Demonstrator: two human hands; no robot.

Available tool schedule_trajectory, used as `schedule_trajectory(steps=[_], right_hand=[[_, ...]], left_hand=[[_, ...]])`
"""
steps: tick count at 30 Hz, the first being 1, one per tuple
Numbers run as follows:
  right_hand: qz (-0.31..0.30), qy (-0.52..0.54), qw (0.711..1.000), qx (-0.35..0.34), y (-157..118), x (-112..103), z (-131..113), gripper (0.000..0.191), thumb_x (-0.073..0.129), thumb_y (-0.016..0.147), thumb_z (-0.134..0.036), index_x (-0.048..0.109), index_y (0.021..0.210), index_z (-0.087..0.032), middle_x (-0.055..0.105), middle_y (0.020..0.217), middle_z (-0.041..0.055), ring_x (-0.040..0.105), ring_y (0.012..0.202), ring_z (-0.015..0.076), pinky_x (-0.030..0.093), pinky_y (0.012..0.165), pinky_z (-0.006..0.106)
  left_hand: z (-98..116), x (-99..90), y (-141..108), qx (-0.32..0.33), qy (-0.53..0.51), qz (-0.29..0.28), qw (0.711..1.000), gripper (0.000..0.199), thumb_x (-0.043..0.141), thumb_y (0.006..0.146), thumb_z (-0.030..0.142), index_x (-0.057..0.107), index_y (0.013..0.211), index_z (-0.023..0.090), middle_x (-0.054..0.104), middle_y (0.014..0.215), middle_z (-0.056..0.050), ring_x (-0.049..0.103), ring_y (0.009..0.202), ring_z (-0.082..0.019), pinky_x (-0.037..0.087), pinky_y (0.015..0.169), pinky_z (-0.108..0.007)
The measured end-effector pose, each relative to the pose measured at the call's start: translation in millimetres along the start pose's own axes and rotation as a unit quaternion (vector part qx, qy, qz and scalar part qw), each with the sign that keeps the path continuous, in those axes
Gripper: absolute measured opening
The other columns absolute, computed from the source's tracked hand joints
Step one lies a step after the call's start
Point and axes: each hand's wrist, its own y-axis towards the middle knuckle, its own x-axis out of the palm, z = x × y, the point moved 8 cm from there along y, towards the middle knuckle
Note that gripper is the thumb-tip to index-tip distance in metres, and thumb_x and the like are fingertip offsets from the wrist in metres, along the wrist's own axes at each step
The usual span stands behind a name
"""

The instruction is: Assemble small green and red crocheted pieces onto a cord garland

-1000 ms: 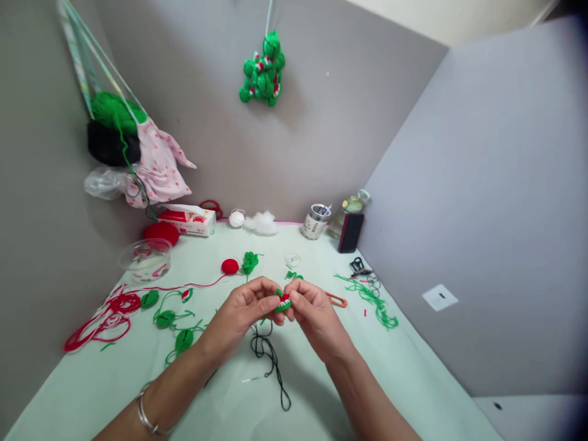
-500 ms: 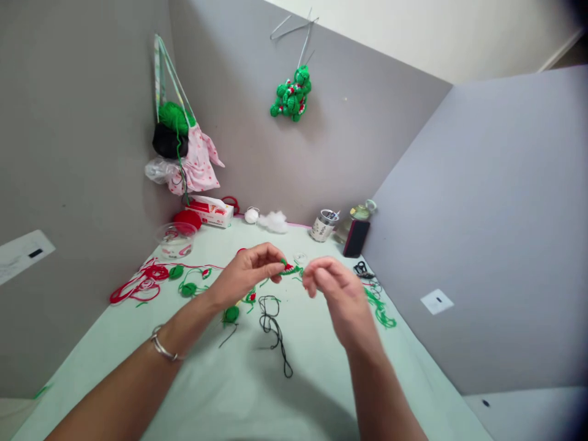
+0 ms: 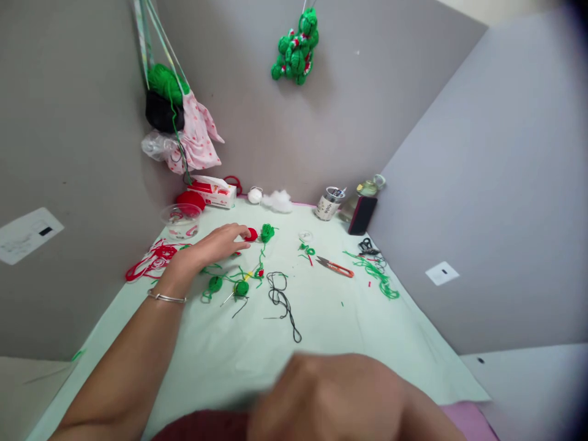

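My left hand (image 3: pixel 223 244) is low over the left-middle of the table, palm down, fingers apart and slightly curved. Its fingertips are beside a small red yarn ball (image 3: pixel 251 234); whether they touch it I cannot tell. A small green yarn bundle (image 3: pixel 267 233) lies just right of that ball. Close to the camera at the bottom, my right hand (image 3: pixel 335 395) is smeared by motion and its fingers are hidden. In front of the left hand lie green crocheted balls (image 3: pixel 241 288) with loose tails, and a tangle of black cord (image 3: pixel 280 297).
Orange-handled thread snips (image 3: pixel 337 267) lie right of centre, near green yarn strands (image 3: pixel 379 278). Along the back stand a tissue box (image 3: pixel 214 193), white stuffing (image 3: pixel 278 201), a tin (image 3: pixel 329 205) and a phone (image 3: pixel 362 215). A clear tub (image 3: pixel 180 222) is at left.
My hands have parted. The left has lowered to the table beside the red ball; the right has drawn back toward my body. The red-and-green piece between them no longer shows there. The view tilted down.
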Motion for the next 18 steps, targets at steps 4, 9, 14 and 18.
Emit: schedule_trajectory(steps=[4, 9, 14, 18], right_hand=[[-0.059, -0.311, 0.943, 0.103, 14, 32, 59, 0.015, 0.053, 0.087, -0.001, 0.063, 0.089, -0.011, 0.064, 0.088, 0.0114, 0.062, 0.079, 0.0229, 0.05, 0.065, 0.034], [-0.082, -0.46, 0.877, 0.11, 27, 66, 112, 0.016, 0.053, 0.083, 0.002, 0.062, 0.088, -0.01, 0.062, 0.083, 0.0118, 0.061, 0.074, 0.0236, 0.044, 0.056, 0.032], [0.039, -0.214, 0.966, 0.136, 30, -9, 99, 0.012, 0.056, 0.087, -0.007, 0.062, 0.081, -0.016, 0.065, 0.081, 0.0033, 0.054, 0.061, 0.0119, 0.039, 0.055, 0.025], [0.372, 0.019, 0.925, 0.077, 3, -117, 75, 0.008, 0.06, 0.091, -0.02, 0.065, 0.086, -0.02, 0.066, 0.085, 0.0022, 0.053, 0.066, 0.0108, 0.041, 0.056, 0.024]], left_hand=[[29, -11.2, -8, 0.04, -0.042, 0.015, 0.998, 0.031, 0.052, 0.089, 0.044, 0.066, 0.109, 0.024, 0.067, 0.118, -0.006, 0.059, 0.112, -0.025, 0.043, 0.098, -0.037], [72, -9.2, -14, 0.076, -0.146, -0.025, 0.986, 0.025, 0.055, 0.09, 0.039, 0.068, 0.104, 0.023, 0.069, 0.114, -0.004, 0.06, 0.108, -0.023, 0.044, 0.096, -0.035], [97, 1.1, -15, 0.105, -0.285, -0.088, 0.949, 0.026, 0.051, 0.095, 0.038, 0.069, 0.105, 0.021, 0.07, 0.109, -0.005, 0.062, 0.103, -0.019, 0.046, 0.093, -0.032], [114, 18.5, -13, 0.116, -0.443, -0.129, 0.88, 0.035, 0.046, 0.099, 0.043, 0.068, 0.113, 0.02, 0.07, 0.11, -0.01, 0.064, 0.099, -0.019, 0.05, 0.085, -0.031]])
